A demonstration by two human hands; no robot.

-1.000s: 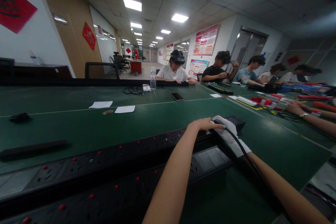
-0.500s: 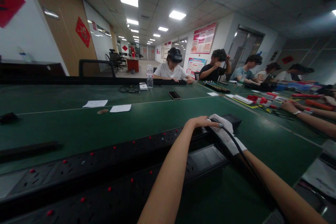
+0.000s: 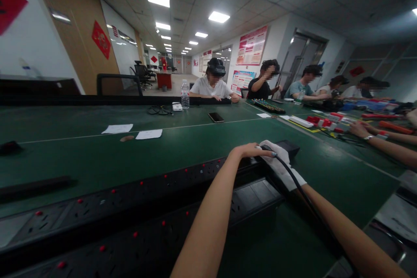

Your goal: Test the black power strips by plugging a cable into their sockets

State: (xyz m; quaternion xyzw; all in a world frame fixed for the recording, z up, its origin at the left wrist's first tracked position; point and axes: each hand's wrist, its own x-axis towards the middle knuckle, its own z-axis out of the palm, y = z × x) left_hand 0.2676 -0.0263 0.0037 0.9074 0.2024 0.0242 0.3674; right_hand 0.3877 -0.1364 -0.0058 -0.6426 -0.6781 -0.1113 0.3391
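Note:
Two long black power strips lie side by side in front of me, a far strip (image 3: pixel 153 184) and a near strip (image 3: pixel 163 232), both with rows of sockets and red dots. At the far strip's right end, my bare left hand (image 3: pixel 250 151) bends over with its fingers closed on a black cable (image 3: pixel 295 178). Right against it, my right hand (image 3: pixel 276 163), in a white glove, is curled around the same spot; most of its fingers are hidden. From there the cable runs over the glove and along my right forearm. Beside the glove sits a black block-shaped end (image 3: pixel 289 150).
Farther back on the green table (image 3: pixel 182 147) are paper sheets (image 3: pixel 149 134), a phone (image 3: pixel 216 117), a water bottle (image 3: pixel 185 94) and coiled cables (image 3: pixel 159 110). A dark bar (image 3: pixel 35 186) lies at left. Co-workers sit opposite; another person's hands (image 3: pixel 360 130) handle red-and-white parts at right.
My hands keep nearly the same place and grip on the cable. The view has shifted very slightly. Across the table, a co-worker in black has moved their arms.

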